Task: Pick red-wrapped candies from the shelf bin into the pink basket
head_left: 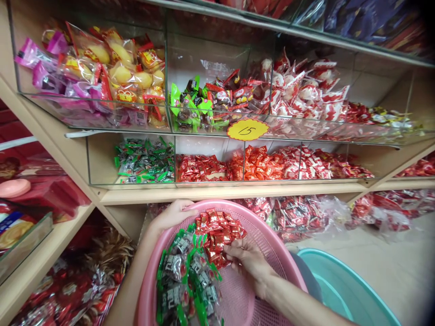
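A pink plastic basket (288,267) with a mesh wall is in front of me, low in the view. My left hand (175,213) grips its far left rim, the fingers bent over the edge. Inside the basket, red-wrapped candies (217,231) lie toward the far side and green-and-clear wrapped candies (190,276) fill the left. My right hand (248,262) reaches into the basket, its fingertips curled against the red candies. Whether a candy is pinched between those fingers is hidden.
Glass-fronted shelf bins (210,183) hold several kinds of wrapped candy ahead, with a yellow price tag (247,130) marked 15. Bagged candies (299,215) lie beneath the shelf. A teal tub (343,276) stands on the floor at right. Red packages (50,190) sit at left.
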Motion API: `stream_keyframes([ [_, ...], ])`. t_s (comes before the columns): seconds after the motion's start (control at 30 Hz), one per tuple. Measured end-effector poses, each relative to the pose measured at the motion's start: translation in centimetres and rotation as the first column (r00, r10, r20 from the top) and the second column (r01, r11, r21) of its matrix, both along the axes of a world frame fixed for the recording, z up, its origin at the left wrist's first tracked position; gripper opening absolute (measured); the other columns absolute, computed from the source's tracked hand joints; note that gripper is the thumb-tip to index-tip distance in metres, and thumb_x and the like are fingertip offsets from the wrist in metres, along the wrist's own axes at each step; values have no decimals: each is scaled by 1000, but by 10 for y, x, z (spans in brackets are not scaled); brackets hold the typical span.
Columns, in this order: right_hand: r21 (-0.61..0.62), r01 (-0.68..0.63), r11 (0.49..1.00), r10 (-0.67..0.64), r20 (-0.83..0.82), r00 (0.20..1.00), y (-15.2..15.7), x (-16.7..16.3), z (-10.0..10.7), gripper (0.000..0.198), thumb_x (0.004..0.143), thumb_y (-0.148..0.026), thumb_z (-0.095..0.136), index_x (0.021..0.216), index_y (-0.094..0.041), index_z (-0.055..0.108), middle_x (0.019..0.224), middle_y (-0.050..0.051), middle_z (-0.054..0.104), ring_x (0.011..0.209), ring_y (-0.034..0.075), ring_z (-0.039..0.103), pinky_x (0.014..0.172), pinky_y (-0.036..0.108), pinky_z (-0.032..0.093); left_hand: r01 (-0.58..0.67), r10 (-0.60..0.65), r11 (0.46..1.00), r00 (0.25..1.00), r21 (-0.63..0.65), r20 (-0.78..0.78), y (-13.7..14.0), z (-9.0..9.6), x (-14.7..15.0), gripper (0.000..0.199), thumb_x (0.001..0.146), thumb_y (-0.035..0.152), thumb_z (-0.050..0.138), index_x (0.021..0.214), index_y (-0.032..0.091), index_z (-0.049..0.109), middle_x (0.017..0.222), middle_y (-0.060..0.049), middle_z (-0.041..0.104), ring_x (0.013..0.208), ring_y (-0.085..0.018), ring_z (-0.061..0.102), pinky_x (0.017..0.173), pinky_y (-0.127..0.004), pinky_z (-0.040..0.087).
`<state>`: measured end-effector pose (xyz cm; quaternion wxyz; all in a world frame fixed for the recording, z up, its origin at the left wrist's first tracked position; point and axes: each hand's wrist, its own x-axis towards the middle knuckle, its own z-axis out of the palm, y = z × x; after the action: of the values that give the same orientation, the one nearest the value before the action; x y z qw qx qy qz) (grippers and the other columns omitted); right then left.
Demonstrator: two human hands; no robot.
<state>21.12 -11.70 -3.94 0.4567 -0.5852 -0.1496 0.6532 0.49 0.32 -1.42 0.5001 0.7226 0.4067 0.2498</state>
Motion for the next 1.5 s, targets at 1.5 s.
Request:
stream_keyframes([
  [1.5, 24, 149, 989, -151, 163, 975, 8, -19, -7, 26, 66, -23, 67, 69, -19, 41, 44, -5, 56, 37, 7, 53, 31, 13, 37, -8, 8, 1000, 1000, -18, 29, -1, -1, -1, 32, 71, 39, 58, 81, 9, 63, 74, -2, 62, 65, -14, 53, 58, -21, 40],
])
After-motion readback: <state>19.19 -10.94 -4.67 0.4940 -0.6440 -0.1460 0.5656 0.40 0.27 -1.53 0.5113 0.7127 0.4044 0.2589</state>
